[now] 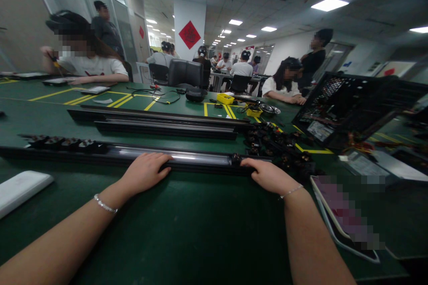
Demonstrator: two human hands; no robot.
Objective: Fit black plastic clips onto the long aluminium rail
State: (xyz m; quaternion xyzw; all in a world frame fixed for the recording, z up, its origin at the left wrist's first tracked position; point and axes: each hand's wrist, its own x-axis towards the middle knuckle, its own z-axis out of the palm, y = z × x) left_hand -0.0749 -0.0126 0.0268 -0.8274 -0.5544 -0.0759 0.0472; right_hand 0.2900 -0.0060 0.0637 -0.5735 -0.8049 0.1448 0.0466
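Note:
A long black channel-shaped rail (197,158) lies across the green table in front of me. My left hand (147,170) grips its near edge, fingers over the top and thumb on the near side. Toward the rail's right end, my right hand (269,174) has its fingertips closed against a small black part (236,159) in the channel; the fingers' far side is hidden. Several similar parts with metallic bits (68,142) sit in a row at the rail's left end. A heap of loose black parts (277,144) lies just beyond my right hand.
Two more black rails (167,129) lie behind this one. An open black computer case (347,107) stands at right, near a phone-like device (344,218). A white object (23,189) lies at left. Yellow bins (225,98) and cables sit farther back; people are seated across the table.

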